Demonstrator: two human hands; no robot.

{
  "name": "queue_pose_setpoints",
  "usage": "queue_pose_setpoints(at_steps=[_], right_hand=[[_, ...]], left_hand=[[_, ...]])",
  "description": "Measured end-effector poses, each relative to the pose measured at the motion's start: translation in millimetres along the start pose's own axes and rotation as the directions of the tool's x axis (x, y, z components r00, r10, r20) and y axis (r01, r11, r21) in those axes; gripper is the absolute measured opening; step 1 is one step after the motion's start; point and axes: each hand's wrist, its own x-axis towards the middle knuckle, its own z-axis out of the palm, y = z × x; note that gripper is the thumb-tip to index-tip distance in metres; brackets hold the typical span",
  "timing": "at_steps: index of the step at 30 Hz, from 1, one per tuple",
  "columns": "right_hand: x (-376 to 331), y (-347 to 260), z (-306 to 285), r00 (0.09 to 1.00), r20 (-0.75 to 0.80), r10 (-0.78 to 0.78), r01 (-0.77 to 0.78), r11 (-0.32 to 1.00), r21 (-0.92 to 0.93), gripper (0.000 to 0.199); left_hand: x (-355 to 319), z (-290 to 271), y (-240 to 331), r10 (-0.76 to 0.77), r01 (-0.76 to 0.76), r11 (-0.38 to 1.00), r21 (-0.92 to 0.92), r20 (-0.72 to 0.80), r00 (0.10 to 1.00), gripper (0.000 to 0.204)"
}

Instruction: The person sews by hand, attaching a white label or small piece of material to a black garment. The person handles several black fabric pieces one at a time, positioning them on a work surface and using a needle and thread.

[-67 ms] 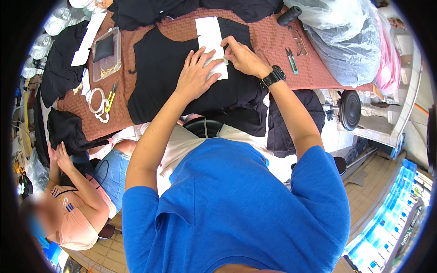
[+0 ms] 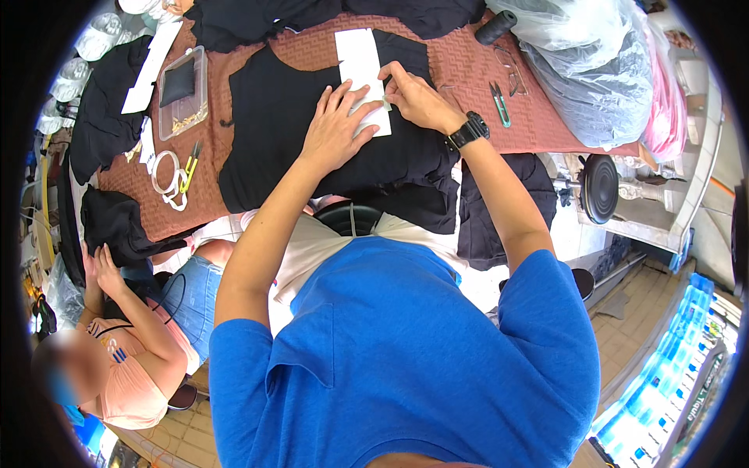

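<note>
A black garment piece (image 2: 273, 117) lies spread on the table before me. On top of it rests a long white card template (image 2: 356, 53), angled slightly. My left hand (image 2: 337, 129) is flat across the card's lower part, fingers spread, pressing it on the cloth. At the card's right edge, my right hand (image 2: 417, 97) has its fingers bent together in a pinch. Whatever is between those fingertips is too small to make out. A bit of pale green shows at the card's edge between the hands.
Thread snips (image 2: 499, 104), eyeglasses (image 2: 511, 74) and a black thread cone (image 2: 495, 27) lie to the right, near large plastic bags (image 2: 585, 70). Leftward are a clear tray (image 2: 183, 93), yellow snips (image 2: 189, 168) and white tape rolls (image 2: 165, 173). Another person (image 2: 140, 343) sits at lower left.
</note>
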Motion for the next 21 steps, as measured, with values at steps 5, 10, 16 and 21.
queue_pose_setpoints(at_steps=[5, 10, 16, 21], right_hand=[[1.5, 2.3, 2.3, 1.000, -0.006, -0.009, 0.008, 1.000, -0.017, 0.031], [2.0, 0.2, 1.8, 1.000, -0.003, 0.007, -0.007, 1.000, -0.011, 0.032], [1.7, 2.0, 4.1, 1.000, -0.020, -0.007, 0.006, 0.999, -0.048, 0.033], [-1.9, 1.2, 4.4, 0.991, -0.121, -0.051, 0.049, 0.999, -0.020, 0.035]], left_hand=[[0.2, 0.7, 0.1, -0.002, 0.002, 1.000, -0.002, 0.001, 1.000, 0.042], [-0.6, 0.3, 0.4, -0.008, 0.008, 1.000, 0.000, 0.005, 1.000, 0.042], [-0.3, 0.6, 0.4, -0.009, 0.009, 1.000, -0.005, 0.005, 1.000, 0.041], [0.8, 1.0, 0.4, -0.006, 0.006, 1.000, -0.006, 0.008, 1.000, 0.041]])
